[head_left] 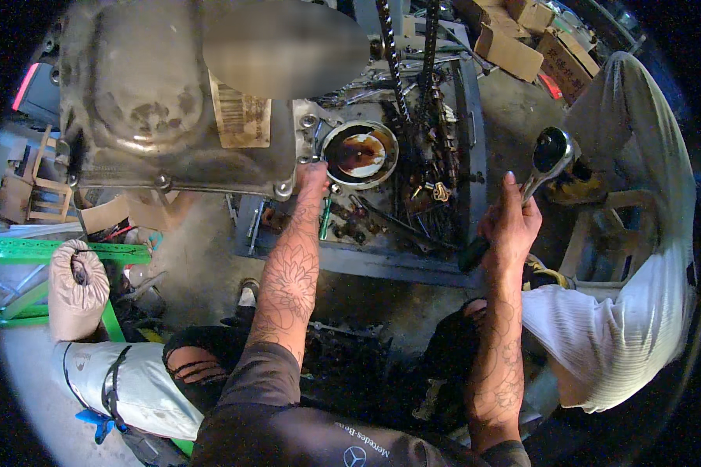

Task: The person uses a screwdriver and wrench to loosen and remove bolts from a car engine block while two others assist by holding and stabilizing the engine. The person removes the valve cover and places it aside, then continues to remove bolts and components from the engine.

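Note:
My left hand [313, 177] reaches forward to the lower right corner of a large grey metal engine casing [163, 109], its fingers touching the edge near a bolt; whether it grips anything I cannot tell. Just to its right sits a round metal bowl [360, 153] holding brown oily liquid. My right hand [510, 222] is closed around the black handle of a chrome ratchet wrench [549, 156], whose head points up and to the right.
A grey metal tray [366, 261] with bolts, tools and small parts lies on the floor. A black chain [389, 54] hangs down above it. Another person in a white shirt [646, 257] crouches at right. Cardboard boxes [522, 39] sit behind. A green frame [62, 253] stands at left.

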